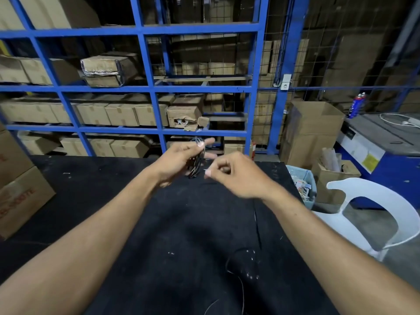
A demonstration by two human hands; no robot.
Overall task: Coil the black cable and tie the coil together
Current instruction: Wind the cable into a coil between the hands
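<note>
My left hand (179,161) grips a small coil of black cable (196,165) above the black table (113,201), thumb pressed on the loops. My right hand (236,176) hovers just right of the coil with thumb and forefinger pinched together; whether it holds a strand or a tie is too blurred to tell. A loose run of black cable (256,223) trails down the table under my right forearm and curls into a loop near the front edge.
Blue metal racking (147,87) stacked with cardboard boxes stands behind the table. Cartons (20,192) sit at the left. At the right are a white plastic chair (372,214), a bin of scraps (303,185) and open boxes (316,130).
</note>
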